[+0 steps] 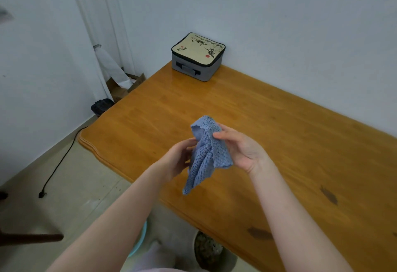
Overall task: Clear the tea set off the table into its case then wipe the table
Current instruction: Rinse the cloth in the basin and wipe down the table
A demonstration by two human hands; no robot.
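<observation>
Closest in, below the near edge of the bench [279, 132], a pot [209, 248] stands on the floor beside a pale blue basin [140, 239], and both bare forearms reach up over them. The two hands meet above the bench's near edge, toward its left end, holding a blue knitted cloth [206, 153] in the air between them. The left hand [176, 160] grips the cloth from the left side, its fingers [185, 143] curled into the folds. The right hand [242, 149] holds it from the right, palm turned toward the camera, with the thumb pressed onto the upper fold and the other fingers behind the fabric. The cloth is bunched at the top and hangs in loose pleats, its lowest corner dangling clear of the wood. Two dark knots [328, 194] mark the bench toward its near right end. On the floor to the left, a black cable [62, 160] trails to a plug. At the bench's far left corner, against the wall, sits the tea set case [197, 57], grey-sided, lid down, with a beige top printed in ink brushwork.
</observation>
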